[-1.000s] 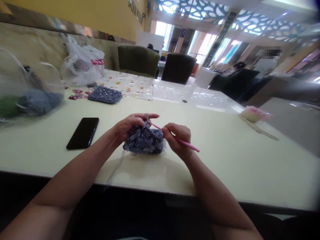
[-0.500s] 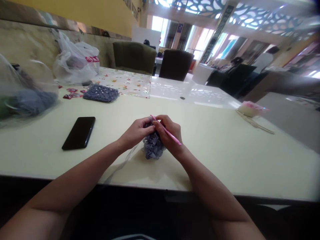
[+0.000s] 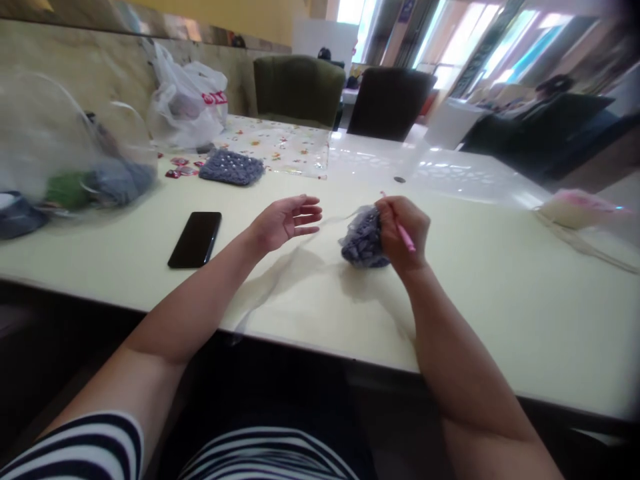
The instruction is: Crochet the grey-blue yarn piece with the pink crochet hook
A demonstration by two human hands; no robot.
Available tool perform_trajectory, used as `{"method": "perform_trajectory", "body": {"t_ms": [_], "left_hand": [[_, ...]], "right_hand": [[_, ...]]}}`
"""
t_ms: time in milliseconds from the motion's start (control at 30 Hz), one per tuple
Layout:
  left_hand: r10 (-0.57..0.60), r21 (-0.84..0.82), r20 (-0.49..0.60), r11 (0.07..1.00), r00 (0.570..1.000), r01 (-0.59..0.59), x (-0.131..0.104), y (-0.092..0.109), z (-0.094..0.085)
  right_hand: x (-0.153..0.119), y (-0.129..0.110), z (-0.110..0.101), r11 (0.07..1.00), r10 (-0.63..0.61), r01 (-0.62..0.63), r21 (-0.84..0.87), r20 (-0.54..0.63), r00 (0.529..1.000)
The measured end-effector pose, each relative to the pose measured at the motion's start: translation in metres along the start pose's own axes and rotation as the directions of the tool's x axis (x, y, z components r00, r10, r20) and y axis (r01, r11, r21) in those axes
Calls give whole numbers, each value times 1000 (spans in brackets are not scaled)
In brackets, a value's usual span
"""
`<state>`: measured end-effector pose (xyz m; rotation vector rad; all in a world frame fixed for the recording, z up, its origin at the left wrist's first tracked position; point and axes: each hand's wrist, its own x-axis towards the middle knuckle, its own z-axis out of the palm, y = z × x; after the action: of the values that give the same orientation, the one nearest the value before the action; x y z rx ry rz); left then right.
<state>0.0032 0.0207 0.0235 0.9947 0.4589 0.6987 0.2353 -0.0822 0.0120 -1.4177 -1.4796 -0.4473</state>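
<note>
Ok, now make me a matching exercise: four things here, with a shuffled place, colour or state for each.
1. Pink hook
2. Phone
3. Crocheted square
4. Left hand

A. Fingers spread
B. Grey-blue, with small holes
C. In the right hand
D. Black, near the left forearm

Pairs: 1-C, 2-D, 3-B, 4-A
</note>
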Motion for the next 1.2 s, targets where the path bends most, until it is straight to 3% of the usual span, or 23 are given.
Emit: {"method": "perform_trajectory", "body": {"t_ms": [167,367,467,533,600,633,667,733,767,833,867,933,1067,1200], "left_hand": [[-57,41,-46,997,997,59,7,-9,-10],[-74,201,-62,976,995,85,1,-23,-4],[-45,300,-80,952,996,67,-28,-18,-5],[-3,347,-51,938,999,21,-64,-8,-12],[-53,356,47,934,998,33,-109,4,-25],[-171,375,141,921,975,108,-134,9,-34],[-336,416,236,883,912,218,-159,12,-43],[-632,530,244,722,736,445,-206,8,-64],[-666,550,155,672,730,496,-226,0,-75],[-610,582,-105,603,786,546,-257,-29,-97],[-548,590,-241,572,801,569,-268,-49,-108],[-270,635,-513,520,815,571,-281,-92,-129],[-29,669,-629,488,777,560,-278,-169,-156],[76,707,-637,456,767,541,-255,-208,-160]], "right_hand": [[6,46,-8,982,88,-100,-160,-85,993],[10,108,-22,911,164,-200,-360,-128,978],[8,132,-28,848,204,-285,-446,-221,954],[6,141,-31,832,201,-316,-455,-284,938],[4,144,-34,833,196,-328,-445,-316,928],[4,145,-35,836,196,-328,-439,-318,928],[3,146,-35,839,196,-326,-435,-317,928],[3,147,-35,831,198,-336,-442,-330,923],[3,148,-34,826,201,-346,-445,-341,918],[2,151,-33,830,197,-350,-435,-358,913],[2,153,-33,839,190,-345,-421,-367,911],[0,155,-32,872,166,-313,-376,-375,912],[2,152,-30,880,186,-330,-342,-390,902],[7,131,-30,810,283,-419,-410,-353,892]]}}
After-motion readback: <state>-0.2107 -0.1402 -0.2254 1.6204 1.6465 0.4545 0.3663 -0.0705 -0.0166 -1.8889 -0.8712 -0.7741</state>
